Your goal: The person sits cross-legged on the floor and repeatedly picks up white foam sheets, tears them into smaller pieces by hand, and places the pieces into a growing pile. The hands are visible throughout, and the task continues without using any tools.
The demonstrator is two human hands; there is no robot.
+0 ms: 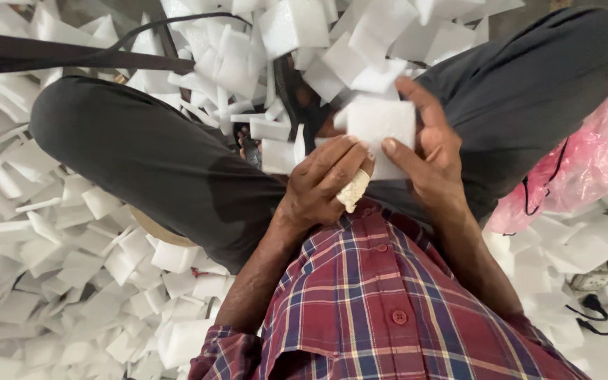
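Foam square (381,127): white, flat, held upright above the lap, between both hands, over the gap between the knees.
Right hand (427,151): fingers curled round the square's right edge, thumb pressed on its front face.
Left hand (321,179): fingers folded against the square's lower left corner; one finger wrapped in a pale bandage (353,190).
Legs (149,155): dark trousers, knees spread wide.
Shirt (381,302): red plaid, buttoned.
Foam pile (72,246): loose white pieces all around on the floor.
Pink bag (571,169): beside the right knee.
Black cable (599,309): lower right, among the foam.
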